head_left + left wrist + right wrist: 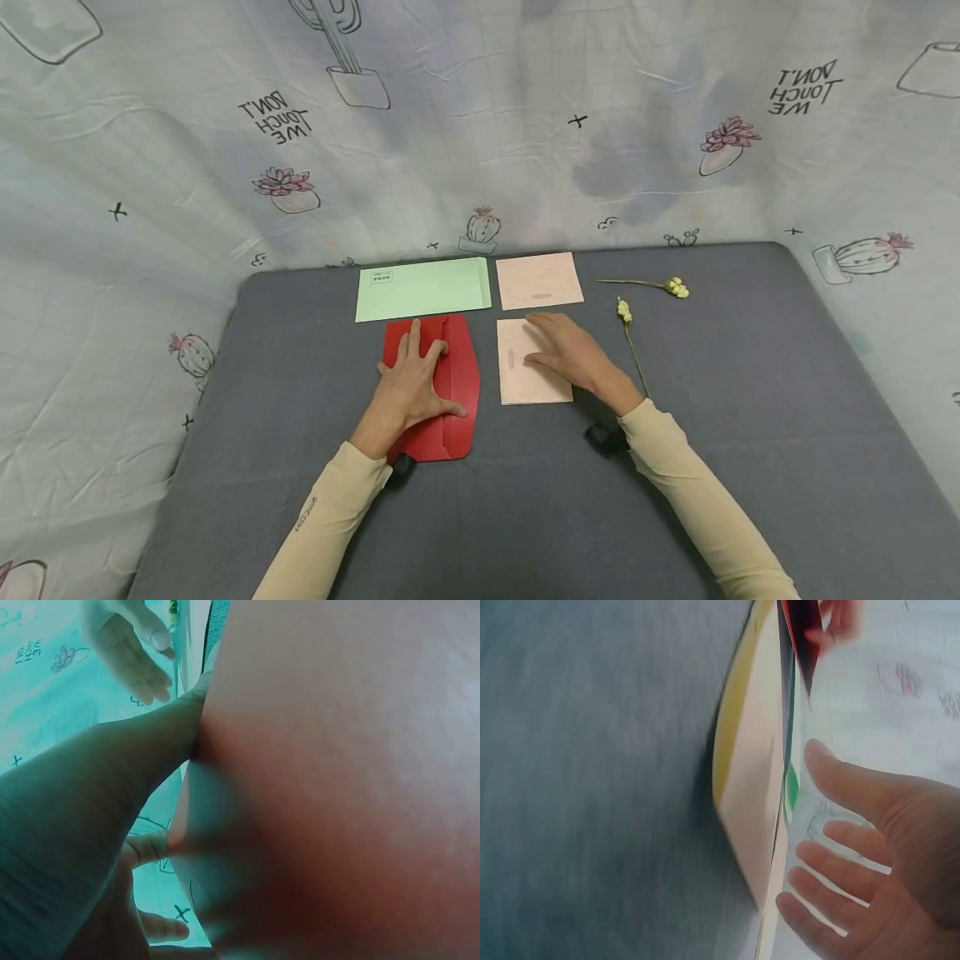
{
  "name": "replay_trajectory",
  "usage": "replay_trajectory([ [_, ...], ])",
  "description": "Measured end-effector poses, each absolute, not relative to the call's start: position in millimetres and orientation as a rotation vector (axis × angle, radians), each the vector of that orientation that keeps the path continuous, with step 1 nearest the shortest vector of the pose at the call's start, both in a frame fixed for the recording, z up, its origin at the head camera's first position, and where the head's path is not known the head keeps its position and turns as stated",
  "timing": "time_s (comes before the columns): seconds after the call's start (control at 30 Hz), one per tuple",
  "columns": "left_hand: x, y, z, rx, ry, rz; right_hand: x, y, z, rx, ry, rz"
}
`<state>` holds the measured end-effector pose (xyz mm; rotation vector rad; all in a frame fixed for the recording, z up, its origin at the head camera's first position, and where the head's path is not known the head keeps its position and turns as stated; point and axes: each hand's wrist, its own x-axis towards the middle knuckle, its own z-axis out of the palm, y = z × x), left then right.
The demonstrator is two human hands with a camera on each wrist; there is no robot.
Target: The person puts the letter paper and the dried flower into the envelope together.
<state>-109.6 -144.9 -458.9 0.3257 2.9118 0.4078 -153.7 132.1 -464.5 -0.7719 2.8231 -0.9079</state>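
A red envelope (459, 367) lies upright on the grey tabletop, a fold line running along its right part. My left hand (408, 387) rests on it with the fingers spread and the thumb toward its right edge. In the left wrist view the envelope (360, 772) fills most of the picture. Over the nearer pale pink card (528, 385) hovers my right hand (573, 350), fingers extended and thumb apart. The right wrist view has this hand (877, 870) beside the card (751, 765), with nothing gripped; whether a fingertip touches it I cannot tell.
Behind the red envelope lies a light green envelope (423, 292). A second pale pink card (538, 279) is beside it. To the right are two yellow flower sprigs, one lying sideways (675, 287) and one lengthwise (624, 312). A patterned cloth (525, 167) hangs behind the table.
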Motion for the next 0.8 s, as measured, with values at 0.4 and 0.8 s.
replay_trajectory([
  [0.4,-110,-141,-459,0.317,2.929,0.387,-165,154,-468,-0.559,2.860,-0.912],
  [0.8,-114,-137,-458,0.299,2.937,0.377,-167,154,-473,-0.445,2.831,-1.203],
])
